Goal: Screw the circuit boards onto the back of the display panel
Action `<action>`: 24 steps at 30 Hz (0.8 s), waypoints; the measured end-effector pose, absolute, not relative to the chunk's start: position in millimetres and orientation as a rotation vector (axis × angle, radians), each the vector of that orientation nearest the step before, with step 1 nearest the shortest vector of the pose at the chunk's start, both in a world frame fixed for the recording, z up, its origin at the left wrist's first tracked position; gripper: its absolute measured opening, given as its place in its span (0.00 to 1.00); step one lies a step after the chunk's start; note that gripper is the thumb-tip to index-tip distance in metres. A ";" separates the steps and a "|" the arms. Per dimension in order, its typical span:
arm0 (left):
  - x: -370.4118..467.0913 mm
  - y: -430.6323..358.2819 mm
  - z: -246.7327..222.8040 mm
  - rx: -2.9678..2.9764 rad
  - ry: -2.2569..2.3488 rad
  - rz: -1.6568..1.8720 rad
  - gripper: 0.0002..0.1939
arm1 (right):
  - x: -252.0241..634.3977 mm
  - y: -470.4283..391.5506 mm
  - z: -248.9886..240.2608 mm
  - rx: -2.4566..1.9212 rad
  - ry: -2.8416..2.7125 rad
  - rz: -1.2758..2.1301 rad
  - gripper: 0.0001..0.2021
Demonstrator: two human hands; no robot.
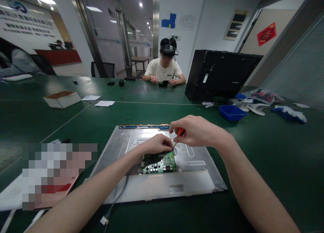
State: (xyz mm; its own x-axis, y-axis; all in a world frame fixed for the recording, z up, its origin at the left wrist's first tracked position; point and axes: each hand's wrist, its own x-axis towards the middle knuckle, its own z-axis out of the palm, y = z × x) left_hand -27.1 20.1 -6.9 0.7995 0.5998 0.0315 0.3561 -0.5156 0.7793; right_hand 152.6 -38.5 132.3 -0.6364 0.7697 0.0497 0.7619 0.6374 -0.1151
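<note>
My right hand [194, 130] is closed around the orange handle of a screwdriver [181, 132]. Its thin shaft slants down to the upper right corner of a green circuit board [162, 164]. There, the thumb and fingers of my left hand [160, 143] pinch together beside the screwdriver tip; whatever they hold is too small or hidden to see. The board sits on the silver metal back of a flat display panel [202, 158], which lies flat on the table. A narrow blue board strip [144, 127] runs along the panel's far edge, and my left hand partly covers the green board.
A grey cable [121, 191] trails off the panel's near edge. On the green table [141, 111] are a black monitor housing [220, 74], a blue tray [232, 112], gloves [290, 114], a white box [62, 99] and papers [104, 103]. Opposite sits another person [165, 68], holding a small dark object.
</note>
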 end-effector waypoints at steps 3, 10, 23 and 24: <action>-27.6 21.2 -10.0 2.158 0.699 0.378 0.07 | 145.5 -38.6 129.8 -1.380 -2.713 0.020 0.12; -27.0 20.0 -9.0 2.140 0.725 0.353 0.08 | 135.4 -36.7 122.6 -1.340 -2.705 -0.067 0.15; -25.7 18.6 -4.3 2.159 0.716 0.378 0.06 | 142.8 -30.8 122.5 -1.378 -2.582 0.030 0.14; -25.7 18.8 -4.8 2.161 0.716 0.382 0.06 | 142.8 -30.8 122.7 -1.452 -2.576 -0.052 0.12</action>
State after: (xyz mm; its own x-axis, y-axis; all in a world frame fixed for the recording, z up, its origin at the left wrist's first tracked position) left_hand -25.7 18.8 -4.8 0.7934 0.6080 0.0296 0.3630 -0.5117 0.7787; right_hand 142.8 -30.8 122.7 -0.5049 0.8449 0.1765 0.8514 0.5211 -0.0593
